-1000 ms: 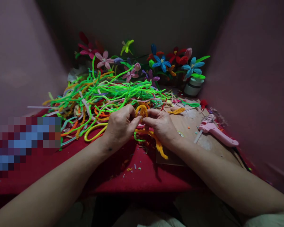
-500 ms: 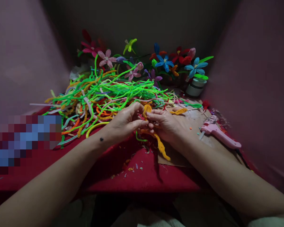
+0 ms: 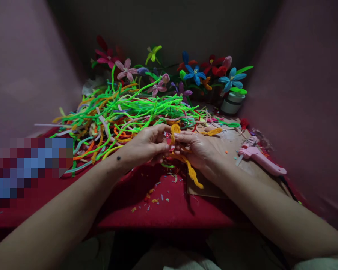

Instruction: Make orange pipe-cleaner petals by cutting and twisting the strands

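My right hand [image 3: 198, 150] pinches a fuzzy orange pipe cleaner [image 3: 175, 129], bent into a small upright loop above the fingertips. Its tail [image 3: 193, 175] hangs below the hand. Just left of the loop, my left hand [image 3: 150, 144] has its fingers curled, thumb and forefinger facing the loop. Something red with bright glints shows between those fingers, too small to make out. Behind both hands lies a big tangled heap of pipe cleaners [image 3: 124, 112], many bright green, others orange, pink and yellow.
A pink glue gun [image 3: 260, 159] rests on a cardboard sheet [image 3: 250, 176] at the right. Several pipe-cleaner flowers [image 3: 195, 74] stand at the back, near a white jar [image 3: 232, 103]. Small fuzz scraps dot the red cloth [image 3: 169, 213]. A blurred-out patch covers the left side.
My left hand has drawn slightly left, and its thumb is now farther from the orange loop. My right hand keeps its pinch, nearly still.
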Tool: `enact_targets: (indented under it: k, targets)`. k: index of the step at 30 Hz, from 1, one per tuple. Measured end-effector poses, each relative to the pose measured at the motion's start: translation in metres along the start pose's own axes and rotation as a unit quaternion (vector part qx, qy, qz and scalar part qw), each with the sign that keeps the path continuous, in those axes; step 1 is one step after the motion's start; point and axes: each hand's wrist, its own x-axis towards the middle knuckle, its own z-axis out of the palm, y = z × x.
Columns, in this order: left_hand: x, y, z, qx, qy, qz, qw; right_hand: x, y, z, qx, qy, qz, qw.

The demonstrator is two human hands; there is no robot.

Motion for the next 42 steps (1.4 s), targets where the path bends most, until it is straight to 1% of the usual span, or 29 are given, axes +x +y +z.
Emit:
enact_targets:
  k: [2,4,7,11,13,14,16,19,21,22,24,26,28,29,31,34,36,39,42]
  targets:
    - [0.000,0.001,-0.004,-0.005,-0.044,-0.019,0.999,-0.002,0.001,0.001,0.000,-0.007,-0.002,1.000]
    - [0.000,0.001,-0.006,-0.002,-0.060,-0.033,0.998,-0.003,0.002,0.002,0.000,-0.017,0.004,1.000]
    - [0.001,-0.002,-0.005,0.049,-0.038,-0.037,0.997,-0.002,0.003,0.002,0.003,-0.019,0.013,1.000]
    - [0.002,-0.008,0.001,0.164,0.009,0.006,0.986,-0.001,0.003,0.001,0.008,0.002,0.009,1.000]
    - [0.002,-0.008,0.002,0.196,0.015,0.015,0.980,-0.001,0.002,0.002,0.007,0.012,0.008,1.000]
    - [0.001,-0.007,0.001,0.202,0.006,0.008,0.979,-0.002,0.001,0.003,0.006,0.018,0.009,1.000]
    - [-0.001,-0.003,-0.002,0.191,-0.028,-0.028,0.981,-0.003,0.000,0.004,0.005,0.026,0.013,1.000]
    - [-0.005,0.002,-0.011,0.122,-0.099,-0.086,0.984,-0.005,-0.001,0.006,0.010,0.031,0.014,0.999]
    - [-0.006,0.003,-0.017,0.065,-0.130,-0.100,0.984,-0.006,0.000,0.006,0.016,0.033,0.009,0.999]
    - [-0.005,0.003,-0.019,0.048,-0.136,-0.103,0.984,-0.006,0.000,0.006,0.015,0.031,0.006,0.999]
    - [-0.003,0.003,-0.021,0.057,-0.122,-0.096,0.986,-0.006,0.001,0.005,0.009,0.017,0.000,1.000]
    - [-0.001,0.004,-0.019,0.102,-0.078,-0.073,0.989,-0.005,0.003,0.005,0.006,0.005,-0.008,1.000]
    - [0.001,0.006,-0.014,0.109,-0.023,-0.050,0.992,-0.004,0.004,0.004,0.010,0.003,-0.018,1.000]
    - [0.001,0.006,-0.011,0.085,0.001,-0.046,0.995,-0.004,0.004,0.004,0.013,0.004,-0.023,1.000]
    - [0.002,0.006,-0.004,-0.008,0.032,-0.054,0.998,-0.004,0.005,0.004,0.015,0.006,-0.030,0.999]
    - [0.001,0.001,0.005,-0.145,0.040,-0.069,0.986,-0.003,0.005,0.003,0.016,0.005,-0.024,1.000]
    - [0.002,-0.002,0.010,-0.190,0.044,-0.073,0.978,-0.003,0.005,0.003,0.018,0.005,-0.019,1.000]
    - [0.002,-0.003,0.015,-0.208,0.059,-0.072,0.974,-0.002,0.005,0.002,0.018,0.011,-0.028,0.999]
    - [0.002,-0.003,0.017,-0.202,0.057,-0.075,0.975,-0.001,0.006,0.001,0.015,0.015,-0.038,0.999]
